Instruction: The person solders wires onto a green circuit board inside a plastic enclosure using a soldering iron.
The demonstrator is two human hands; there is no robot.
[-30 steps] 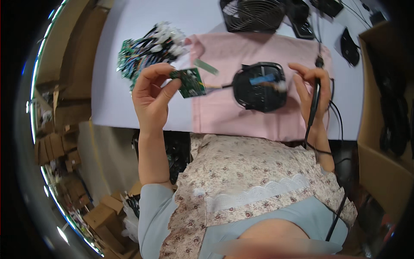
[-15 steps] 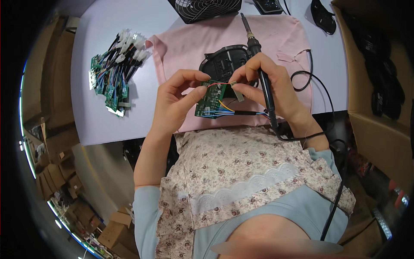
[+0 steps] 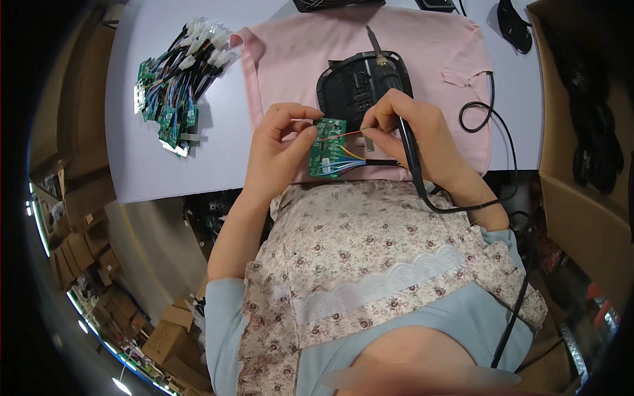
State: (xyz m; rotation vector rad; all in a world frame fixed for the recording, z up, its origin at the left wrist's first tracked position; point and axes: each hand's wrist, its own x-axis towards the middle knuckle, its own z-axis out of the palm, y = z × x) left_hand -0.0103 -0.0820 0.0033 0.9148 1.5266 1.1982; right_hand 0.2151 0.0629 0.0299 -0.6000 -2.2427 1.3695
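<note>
Between the thumb and fingers of my left hand [image 3: 281, 142] is the left edge of a green circuit board [image 3: 335, 157]. Several coloured wires run from the board into a black sleeve [image 3: 382, 162] on its right. My right hand [image 3: 422, 135] is closed round a black soldering iron [image 3: 411, 158], whose tip points up and away. The same hand's thumb and forefinger pinch the end of a red wire [image 3: 352, 133] stretched from the board, along with a small pale strip [image 3: 370, 142]. Just beyond both hands lies a black plastic housing [image 3: 340, 86].
A pink cloth [image 3: 284, 59] covers the middle of the white table [image 3: 158, 181]. Wired green boards [image 3: 173, 99] are heaped at the left. At the right, the iron's cord [image 3: 514, 155] loops beside a cardboard box [image 3: 581, 211] holding black parts. A black fan [image 3: 337, 4] stands at the far edge.
The board now lies flatter, facing up. My right fingers have drawn slightly right, and the red wire looks straighter. The whole view has shifted a little.
</note>
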